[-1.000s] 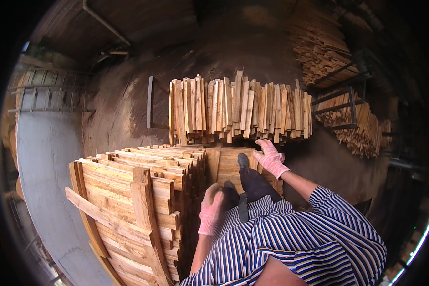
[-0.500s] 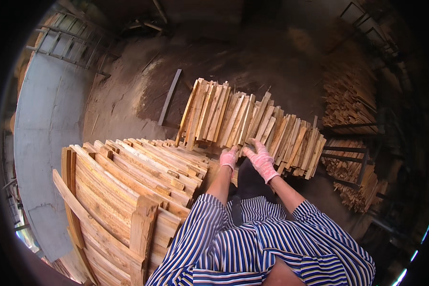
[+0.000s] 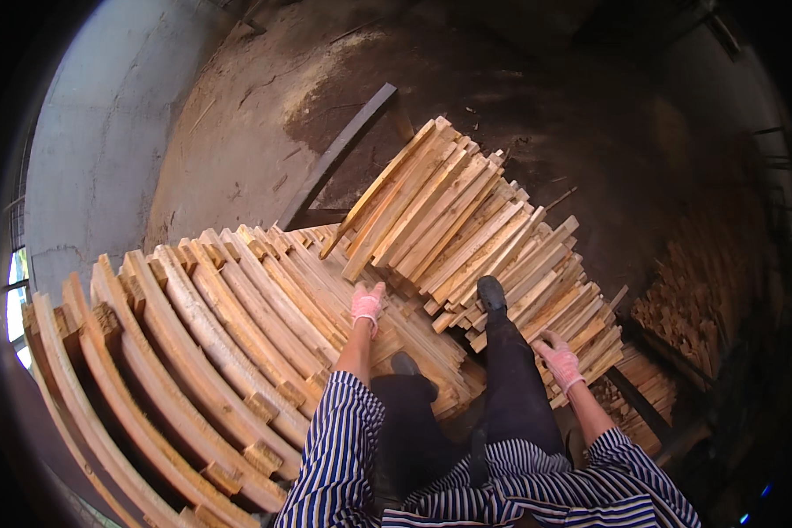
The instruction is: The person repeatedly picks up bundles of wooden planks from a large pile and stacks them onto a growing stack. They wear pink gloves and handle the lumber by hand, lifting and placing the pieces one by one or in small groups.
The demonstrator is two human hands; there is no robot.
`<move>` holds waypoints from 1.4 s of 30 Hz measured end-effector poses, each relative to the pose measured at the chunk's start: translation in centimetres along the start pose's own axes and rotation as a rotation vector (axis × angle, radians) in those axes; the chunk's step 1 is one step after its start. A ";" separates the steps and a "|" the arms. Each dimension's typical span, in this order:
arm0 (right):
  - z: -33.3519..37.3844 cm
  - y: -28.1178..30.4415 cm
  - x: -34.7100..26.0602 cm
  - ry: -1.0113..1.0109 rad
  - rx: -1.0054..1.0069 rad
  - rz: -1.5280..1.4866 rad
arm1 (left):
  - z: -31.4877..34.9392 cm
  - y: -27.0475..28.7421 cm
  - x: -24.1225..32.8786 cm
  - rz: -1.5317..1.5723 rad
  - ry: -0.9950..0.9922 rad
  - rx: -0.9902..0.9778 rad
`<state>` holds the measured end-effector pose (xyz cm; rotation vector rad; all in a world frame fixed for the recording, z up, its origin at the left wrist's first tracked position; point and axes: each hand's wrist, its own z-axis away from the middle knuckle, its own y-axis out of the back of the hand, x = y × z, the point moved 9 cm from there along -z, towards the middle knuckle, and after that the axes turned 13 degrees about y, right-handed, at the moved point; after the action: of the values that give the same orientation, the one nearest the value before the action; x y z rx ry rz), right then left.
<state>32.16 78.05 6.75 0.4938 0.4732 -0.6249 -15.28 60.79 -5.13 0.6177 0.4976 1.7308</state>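
Note:
Both of my hands wear pinkish-white work gloves. My left hand (image 3: 367, 304) is over the lower layer of boards (image 3: 317, 273), with its fingers apart and nothing visible in them. My right hand (image 3: 560, 360) is at the near right side of a row of wooden strips (image 3: 466, 207), thumb and fingers apart; whether it touches the strip ends I cannot tell. The row lies slantwise ahead of me. One dark shoe (image 3: 491, 293) rests on or against this row. My other shoe (image 3: 405, 363) is on the lower wood between my arms.
A large stack of long boards with short spacer blocks (image 3: 220, 308) fills the left. Behind it stands a dark metal beam (image 3: 339, 154). A pale grey slab (image 3: 106, 150) lies along the far left. More wood piles (image 3: 695, 290) sit in shadow at the right.
My hands were close together at the row's near edge; now they are far apart, the left over the lower boards, the right farther right. My view has turned and my legs now show among the wood.

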 end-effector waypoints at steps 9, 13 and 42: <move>-18.4 -3.2 1.7 0.109 -0.101 0.221 | -20.4 -1.1 -2.0 -0.537 -0.143 0.308; -26.4 -12.2 -4.0 0.241 -0.245 0.198 | -21.8 -1.9 -1.4 -0.526 -0.136 0.228; -43.9 -27.5 3.2 -0.092 0.180 -0.853 | -26.0 -6.3 2.8 0.234 -0.114 0.007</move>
<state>5.02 82.08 -37.27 0.4185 0.5369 -1.5133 -27.68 64.76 -28.69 0.8005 0.3621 1.9011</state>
